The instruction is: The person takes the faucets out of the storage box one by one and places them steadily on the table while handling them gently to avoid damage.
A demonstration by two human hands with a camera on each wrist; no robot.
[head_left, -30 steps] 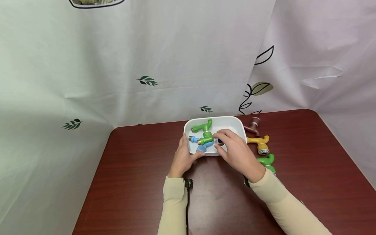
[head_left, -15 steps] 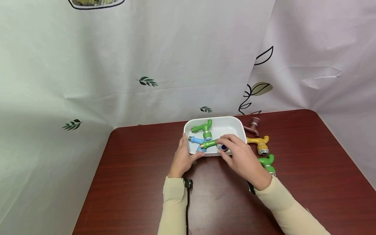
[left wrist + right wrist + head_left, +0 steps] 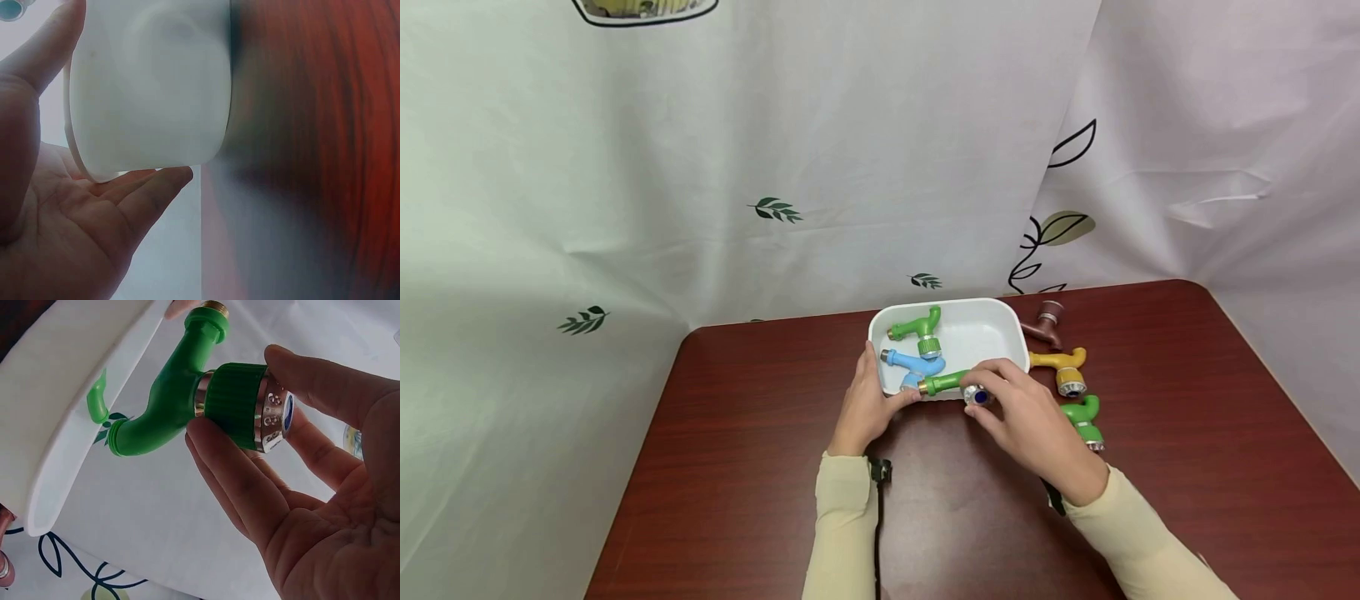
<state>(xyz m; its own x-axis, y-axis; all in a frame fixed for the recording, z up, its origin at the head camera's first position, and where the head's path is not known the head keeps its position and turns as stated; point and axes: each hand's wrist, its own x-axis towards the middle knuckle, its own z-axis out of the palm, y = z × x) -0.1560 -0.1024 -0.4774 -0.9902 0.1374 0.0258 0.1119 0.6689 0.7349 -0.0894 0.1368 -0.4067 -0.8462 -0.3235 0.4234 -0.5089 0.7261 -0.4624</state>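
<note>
My left hand [image 3: 861, 408] holds the near left corner of a white plastic tray [image 3: 988, 329], thumb at the front rim and fingers along the left side. The left wrist view shows the tray's outer wall [image 3: 150, 94] between thumb and fingers. Over the front rim, my right hand [image 3: 1037, 425] pinches a green tap [image 3: 943, 382] by its ribbed knob [image 3: 234, 403]. The tap's brass threaded end points left, and its curved spout shows in the right wrist view. Inside the tray lie another green tap [image 3: 917, 327] and a light blue tap [image 3: 917, 364], partly hidden by the held one.
On the dark red wooden table [image 3: 737, 433], right of the tray, lie a brown tap [image 3: 1047, 323], a yellow tap [image 3: 1060, 361] and a green tap [image 3: 1084, 422], near my right forearm. A pale printed cloth [image 3: 850, 150] hangs behind the table.
My right hand has lifted the green tap off the others and brought it toward me and right, to the front rim. The blue tap shows more. My left hand stays put.
</note>
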